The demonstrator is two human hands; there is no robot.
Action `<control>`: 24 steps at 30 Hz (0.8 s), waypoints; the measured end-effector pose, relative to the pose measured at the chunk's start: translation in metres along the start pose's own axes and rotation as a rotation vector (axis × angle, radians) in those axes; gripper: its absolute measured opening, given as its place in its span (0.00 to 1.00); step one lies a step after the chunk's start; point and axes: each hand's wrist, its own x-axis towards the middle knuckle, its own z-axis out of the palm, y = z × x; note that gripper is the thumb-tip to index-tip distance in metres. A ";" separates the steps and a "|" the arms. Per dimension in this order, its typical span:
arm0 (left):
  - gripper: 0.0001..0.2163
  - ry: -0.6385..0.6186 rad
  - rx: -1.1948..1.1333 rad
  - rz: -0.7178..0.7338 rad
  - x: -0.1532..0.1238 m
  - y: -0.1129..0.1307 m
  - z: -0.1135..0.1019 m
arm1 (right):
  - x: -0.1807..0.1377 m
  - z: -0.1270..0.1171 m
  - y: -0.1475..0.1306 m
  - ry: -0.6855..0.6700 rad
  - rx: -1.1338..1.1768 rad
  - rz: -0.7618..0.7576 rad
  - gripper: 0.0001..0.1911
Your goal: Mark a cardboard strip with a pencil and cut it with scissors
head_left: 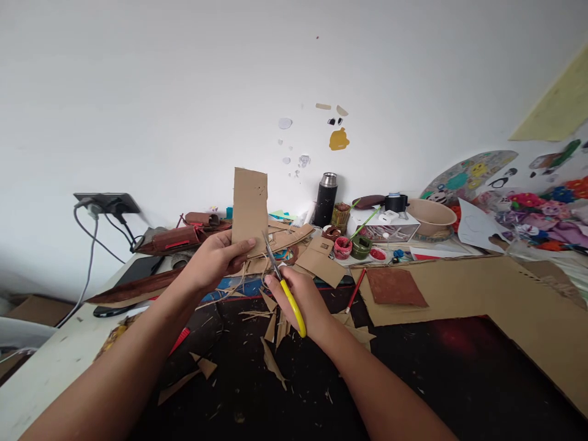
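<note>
Bare forearms [133, 343] are spanning the dark work surface [285, 416]. At centre, the left hand [220, 254] is pinching an upright cardboard piece [249, 202] near its lower end, thumb in front; the right hand [303, 297] is curling around yellow-handled scissors [293, 306]. Their blade tips are pointing up beside that thumb, so a slip or a buckling edge could, I think, nick skin or spoil the line. Cardboard is hiding the left fingertips, the right hand is covering some handle, and I can't tell whether the blades are biting.
</note>
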 end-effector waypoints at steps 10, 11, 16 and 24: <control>0.20 -0.033 0.056 -0.032 0.003 0.002 -0.011 | 0.000 0.002 0.001 -0.008 -0.064 -0.011 0.17; 0.20 -0.032 0.060 -0.037 0.003 0.003 -0.012 | 0.000 0.002 0.001 -0.013 -0.063 -0.013 0.17; 0.20 -0.033 0.075 -0.064 0.003 0.008 -0.014 | -0.001 0.001 0.000 -0.016 -0.092 -0.014 0.17; 0.21 -0.043 0.053 -0.063 0.003 0.008 -0.014 | -0.001 0.002 0.000 -0.013 -0.060 -0.022 0.17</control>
